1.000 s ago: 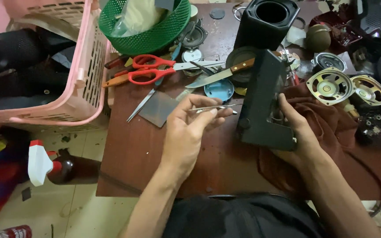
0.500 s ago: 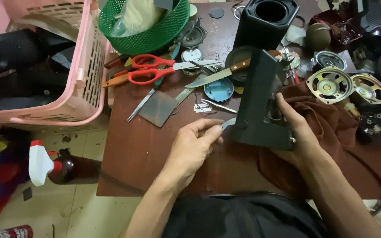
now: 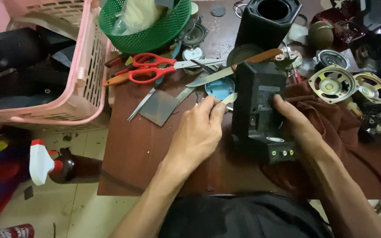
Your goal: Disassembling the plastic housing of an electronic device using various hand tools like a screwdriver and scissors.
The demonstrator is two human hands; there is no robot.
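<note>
A black speaker box [image 3: 261,110] stands on the brown table [image 3: 128,150], its back panel with small sockets turned toward me. My right hand [image 3: 294,121] grips the box on its right side, fingers laid across the panel. My left hand [image 3: 199,132] is closed around a small pale-tipped tool [image 3: 229,98] and rests against the left side of the box. Only the tip of the tool shows between thumb and finger.
Red scissors [image 3: 151,68], a wooden-handled knife [image 3: 230,68] and a grey metal plate [image 3: 159,108] lie behind my left hand. A green basket [image 3: 146,26], pink basket [image 3: 67,66], black cabinet [image 3: 267,20], loose speaker drivers [image 3: 331,83] and brown cloth [image 3: 331,128] crowd the rest.
My left hand has come from the table behind to the left side of the box. The box has been turned upright, its socket panel now facing me.
</note>
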